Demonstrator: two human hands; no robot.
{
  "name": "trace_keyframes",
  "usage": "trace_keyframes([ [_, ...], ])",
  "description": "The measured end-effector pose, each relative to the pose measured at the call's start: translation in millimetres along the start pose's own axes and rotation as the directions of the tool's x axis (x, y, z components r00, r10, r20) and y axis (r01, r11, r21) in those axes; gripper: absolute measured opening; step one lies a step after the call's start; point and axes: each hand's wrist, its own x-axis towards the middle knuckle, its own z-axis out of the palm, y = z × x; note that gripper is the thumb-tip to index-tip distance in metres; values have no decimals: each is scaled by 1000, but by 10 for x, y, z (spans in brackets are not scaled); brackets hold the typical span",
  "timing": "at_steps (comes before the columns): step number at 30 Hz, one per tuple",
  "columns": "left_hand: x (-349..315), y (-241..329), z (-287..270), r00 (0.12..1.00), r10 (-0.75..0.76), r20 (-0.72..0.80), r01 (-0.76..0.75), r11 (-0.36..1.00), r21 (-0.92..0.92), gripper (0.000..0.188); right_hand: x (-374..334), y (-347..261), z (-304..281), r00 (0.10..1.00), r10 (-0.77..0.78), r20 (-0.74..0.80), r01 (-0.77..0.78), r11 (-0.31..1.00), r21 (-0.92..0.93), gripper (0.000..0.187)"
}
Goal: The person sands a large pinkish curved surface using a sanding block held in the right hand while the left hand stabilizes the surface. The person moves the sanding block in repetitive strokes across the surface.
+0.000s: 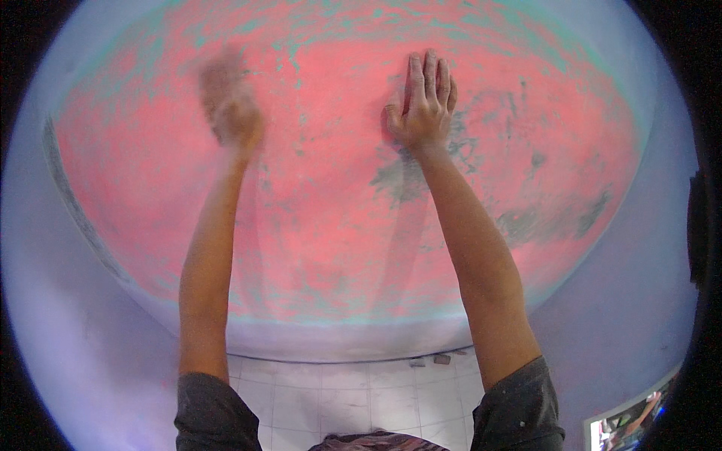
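Note:
A broad wall panel [323, 203] fills most of the view, pink with patches of green and grey and a worn, blotchy finish. My right hand [426, 113] rests on its upper part, fingers stretched upward and the thumb out to the side, with nothing in it. At the upper left, my left hand [235, 109] is at the same surface but smeared by motion. Its fingers do not show clearly, and I cannot make out whether it holds anything. Both bare forearms reach up from dark short sleeves.
Pale bluish walls [632, 301] flank the coloured panel, with a pale band under it. Below lies a white tiled floor [342, 391], with small dark pieces [442, 359] at the wall's foot. A bright framed opening or picture [632, 421] shows at the lower right.

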Motion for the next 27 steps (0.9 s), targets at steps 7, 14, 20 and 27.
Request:
trace_keyframes([
  [7, -767, 1035, 217, 960, 257, 111, -255, 966, -25, 64, -355, 243, 115, 1000, -1, 22, 1, 1000, 1, 79],
  [14, -469, 666, 27, 990, 117, 84, -123, 990, 72, 62, -306, 234, 25, 995, -66, 81, 63, 997, 48, 76],
  [20, -495, 1053, 23, 949, -75, 307, -152, 745, 649, 61, -286, 282, -27, 989, -103, 105, 100, 994, 38, 74],
  [27, -686, 257, 184, 909, 384, 162, -378, 923, -70, 60, -309, 269, 35, 989, -106, 101, 103, 994, 38, 75],
])
